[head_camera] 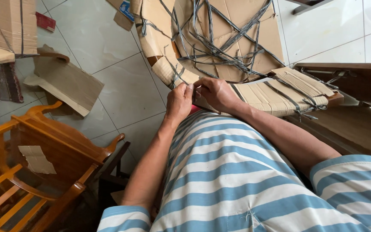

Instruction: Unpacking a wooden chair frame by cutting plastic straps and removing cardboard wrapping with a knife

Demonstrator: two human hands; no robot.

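Here, two hands (198, 96) on one cardboard wrapping (263, 92).

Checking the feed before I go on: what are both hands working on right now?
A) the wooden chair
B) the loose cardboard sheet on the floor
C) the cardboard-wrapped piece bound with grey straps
C: the left hand and right hand meet at the edge of the strapped cardboard wrapping; the wooden chair and loose sheet lie untouched to the side.

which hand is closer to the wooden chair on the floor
Left. The left hand is on the cardboard-wrapped piece, on the side toward the wooden chair; the right hand grips the wrapping farther from it.
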